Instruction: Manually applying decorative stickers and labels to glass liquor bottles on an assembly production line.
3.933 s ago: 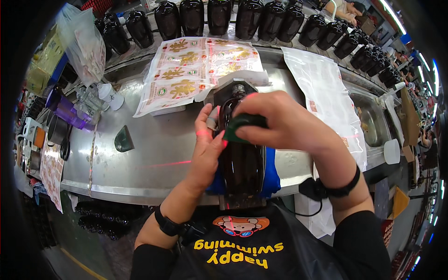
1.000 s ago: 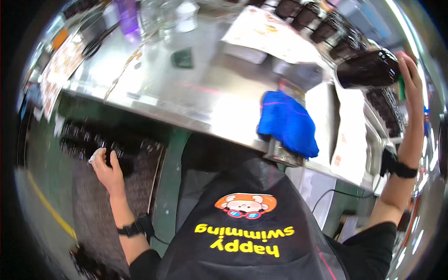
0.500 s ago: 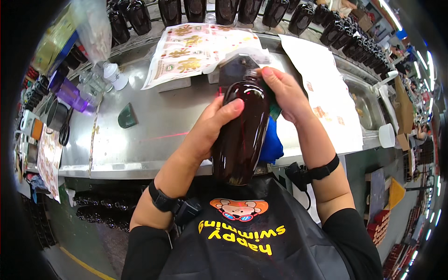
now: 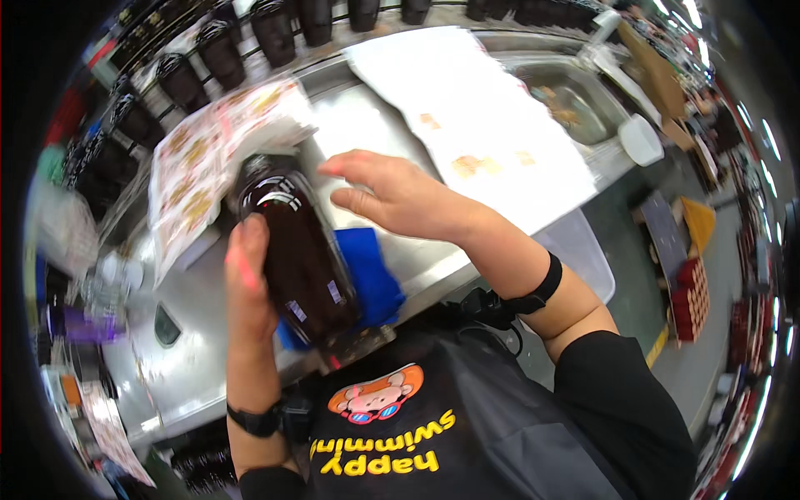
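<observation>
Your left hand [image 4: 248,279] is touching the near-left side of a dark brown bottle [image 4: 298,258], its thumb side lying along the glass; part of the hand is hidden, so you cannot tell whether those fingers are closing in a firm grip. A thin red line of light is crossing that hand. Your right hand [image 4: 400,196] is hovering to the right of the bottle's upper end, well clear of the glass, with its fingers open and loosely spread, pointing toward the bottle and holding nothing.

The bottle is lying on a blue cloth [image 4: 372,279] at the front edge of the metal table [image 4: 200,371], its base facing your apron [image 4: 508,442] and its shoulder pointing away from you. The neck is blurring into the background.

Left of the bottle, a printed sheet [image 4: 200,162] is spreading over the table, and a small green scraper [image 4: 167,327] is lying nearer you. On the right, a long white sheet [image 4: 492,125] is stretching beside the sink [image 4: 575,104]. More dark bottles [image 4: 272,35] are standing along the back.
</observation>
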Motion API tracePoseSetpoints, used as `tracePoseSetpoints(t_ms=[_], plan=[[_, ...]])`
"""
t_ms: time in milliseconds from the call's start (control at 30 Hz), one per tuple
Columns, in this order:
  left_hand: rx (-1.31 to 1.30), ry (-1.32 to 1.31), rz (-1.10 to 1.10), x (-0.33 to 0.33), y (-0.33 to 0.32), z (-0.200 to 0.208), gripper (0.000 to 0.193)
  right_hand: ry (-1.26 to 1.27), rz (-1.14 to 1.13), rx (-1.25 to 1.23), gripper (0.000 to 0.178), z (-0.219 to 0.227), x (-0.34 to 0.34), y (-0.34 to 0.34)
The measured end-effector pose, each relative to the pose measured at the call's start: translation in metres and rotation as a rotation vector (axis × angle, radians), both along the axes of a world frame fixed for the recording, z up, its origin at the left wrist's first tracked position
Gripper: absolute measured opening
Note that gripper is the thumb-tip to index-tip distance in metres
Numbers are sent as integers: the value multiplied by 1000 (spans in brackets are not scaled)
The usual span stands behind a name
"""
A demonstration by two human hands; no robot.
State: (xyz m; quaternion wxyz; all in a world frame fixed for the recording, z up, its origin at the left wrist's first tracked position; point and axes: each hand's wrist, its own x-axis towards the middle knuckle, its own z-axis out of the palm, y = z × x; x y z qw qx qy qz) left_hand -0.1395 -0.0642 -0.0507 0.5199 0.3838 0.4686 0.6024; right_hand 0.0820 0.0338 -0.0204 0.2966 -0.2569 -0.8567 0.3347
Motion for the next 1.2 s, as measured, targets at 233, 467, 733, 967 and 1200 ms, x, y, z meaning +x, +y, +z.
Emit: tracePoseSetpoints(t_ms=[233, 467, 733, 967, 1200], plan=[[80, 1, -51, -15, -10, -24, 54, -220, -280, 34, 32, 6, 155, 28], [36, 9, -99, -16, -14, -16, 62, -313, -704, -1, 40, 4, 280, 50], [-11, 79, 36, -11, -14, -9, 64, 110, -985, -131, 39, -14, 371, 55], [79, 90, -112, -49, -13, -40, 68, -937, -779, 246, 35, 6, 466, 156], [119, -551, -414, -78, -27, -52, 71, -1846, -315, 12, 46, -57, 476, 278]])
